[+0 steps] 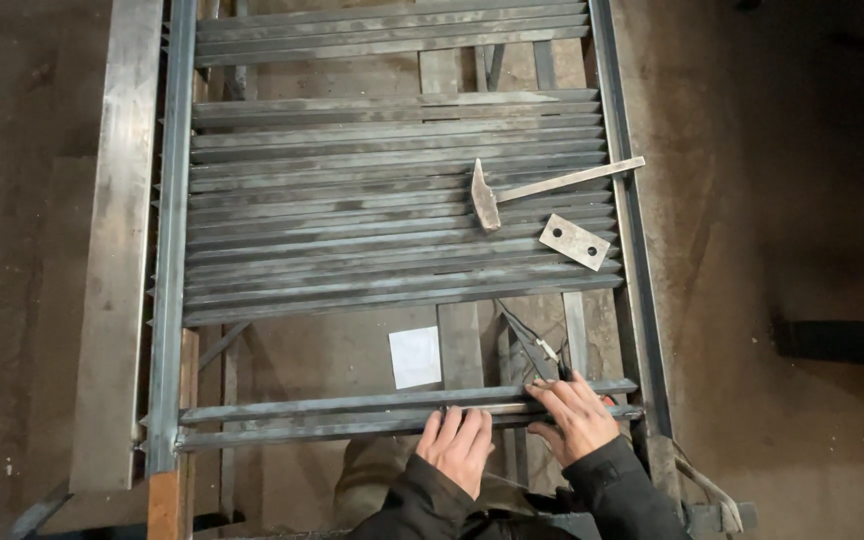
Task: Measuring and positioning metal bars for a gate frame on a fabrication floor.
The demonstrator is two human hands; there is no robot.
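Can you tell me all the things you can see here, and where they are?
Frame: one, grey metal, long side rails running up the picture.
Slats: many, dark grey, stacked across the frame's middle.
Near bars: two, grey, across the frame under the hands.
Hammer: one, pale metal, lying on the slats at right.
Plate: one, pale metal with two holes, below the hammer.
White square: one, on the floor under the frame.
Left hand: resting on the near bars.
Right hand: fingers spread on the near bars.
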